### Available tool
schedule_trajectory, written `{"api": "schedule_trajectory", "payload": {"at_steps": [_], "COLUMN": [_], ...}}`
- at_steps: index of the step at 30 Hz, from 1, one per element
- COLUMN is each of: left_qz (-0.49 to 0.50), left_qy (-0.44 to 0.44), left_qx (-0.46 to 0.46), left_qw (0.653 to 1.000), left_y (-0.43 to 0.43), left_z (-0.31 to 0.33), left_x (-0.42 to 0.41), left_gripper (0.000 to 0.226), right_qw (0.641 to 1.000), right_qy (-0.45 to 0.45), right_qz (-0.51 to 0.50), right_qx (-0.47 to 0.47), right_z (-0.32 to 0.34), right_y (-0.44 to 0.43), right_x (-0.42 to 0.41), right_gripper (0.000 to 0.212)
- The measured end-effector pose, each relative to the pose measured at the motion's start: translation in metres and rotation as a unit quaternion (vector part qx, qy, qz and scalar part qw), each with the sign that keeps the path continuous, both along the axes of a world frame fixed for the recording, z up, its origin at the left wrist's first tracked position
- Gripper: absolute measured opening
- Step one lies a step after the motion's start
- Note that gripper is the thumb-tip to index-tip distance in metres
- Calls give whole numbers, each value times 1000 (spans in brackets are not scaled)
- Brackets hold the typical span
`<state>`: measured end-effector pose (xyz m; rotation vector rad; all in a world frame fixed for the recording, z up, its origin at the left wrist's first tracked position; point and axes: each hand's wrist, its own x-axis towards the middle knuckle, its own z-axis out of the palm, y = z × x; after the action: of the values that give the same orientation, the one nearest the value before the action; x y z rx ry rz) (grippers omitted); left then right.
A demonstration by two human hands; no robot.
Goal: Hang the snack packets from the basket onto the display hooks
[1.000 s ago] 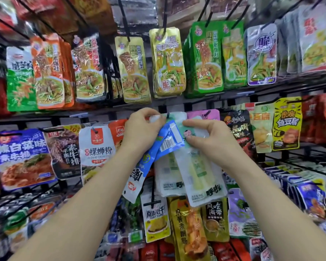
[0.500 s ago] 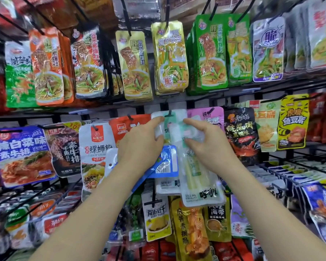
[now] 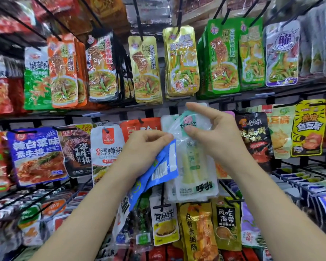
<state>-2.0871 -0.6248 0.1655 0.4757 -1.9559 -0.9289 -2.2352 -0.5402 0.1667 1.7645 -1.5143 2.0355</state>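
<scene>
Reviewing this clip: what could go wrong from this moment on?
1. The right hand pinches the clear packet at its top, and the hook behind is hidden. Let go before it is threaded, it could fall.
2. The left hand grips bunched blue packets that overlap the clear packet's edge. One might slip or snag.

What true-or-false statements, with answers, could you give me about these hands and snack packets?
1. The left hand holds blue packets. True.
2. The right hand is empty. False: its thumb and forefinger hold the top of a clear packet.
3. A yellow packet hangs to the right of the hands. True.
4. The green packets hang below the hands. False: they hang in the row above.
</scene>
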Motion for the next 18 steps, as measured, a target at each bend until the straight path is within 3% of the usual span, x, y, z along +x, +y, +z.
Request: {"api": "schedule_trajectory", "payload": {"at_steps": [6,11,18], "left_qz": [-22,21,41], "left_qy": [14,25,14], "left_qx": [10,65,62], "left_qw": [1000,997,997], "left_y": [3,-3,-8], "left_z": [-7,-7,-8], "left_x": [1,-6,-6], "left_gripper": [20,26,29], "right_qw": [995,999,998], "right_qy": [-65,-34,6], "right_qz": [70,15,-13], "right_qx": [-8,28,60], "right_z": [-12,-6,-1], "right_y": [-4,-18,-21], "right_x": [-4,-5,-4], "right_gripper": [46,45,45]}}
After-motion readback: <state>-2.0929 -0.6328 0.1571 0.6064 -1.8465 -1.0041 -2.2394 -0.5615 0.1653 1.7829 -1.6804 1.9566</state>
